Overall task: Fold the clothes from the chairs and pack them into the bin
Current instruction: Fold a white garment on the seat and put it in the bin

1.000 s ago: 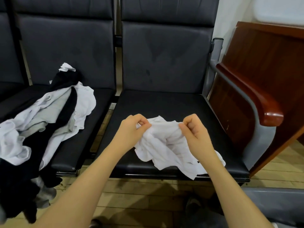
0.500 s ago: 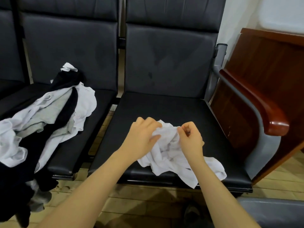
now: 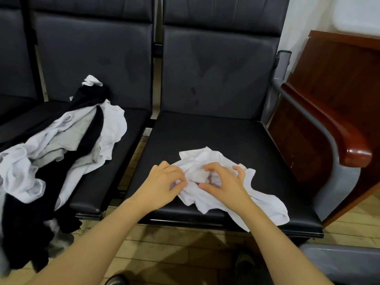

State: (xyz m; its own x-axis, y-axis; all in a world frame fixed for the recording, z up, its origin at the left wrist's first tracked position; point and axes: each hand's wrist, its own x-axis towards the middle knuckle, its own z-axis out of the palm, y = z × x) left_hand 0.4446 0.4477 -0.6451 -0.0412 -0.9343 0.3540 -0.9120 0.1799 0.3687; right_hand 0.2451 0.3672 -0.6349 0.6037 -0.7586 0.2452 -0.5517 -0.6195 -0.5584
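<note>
A crumpled white garment [image 3: 265, 204] lies on the black seat of the right chair [image 3: 216, 132], one end trailing to the seat's front right corner. My left hand [image 3: 162, 184] pinches the cloth's left edge between thumb and curled fingers. My right hand [image 3: 224, 182] sits on the middle of the garment with bent, spread fingers and holds a bunch of fabric between thumb and forefinger. A pile of white, grey and black clothes [image 3: 61, 153] covers the left chair and spills over its front edge. The grey bin [image 3: 341, 262] shows at the bottom right.
A red-brown wooden armrest [image 3: 349, 145] and wooden panel [image 3: 339, 83] bound the right chair on the right. Wooden floor [image 3: 185, 249] runs below the seats. My shoes [image 3: 244, 262] stand on it, close to the bin.
Both hands have lowered the white garment onto the seat and moved closer together on it. The cloth has spread further back on the seat. The view has shifted slightly.
</note>
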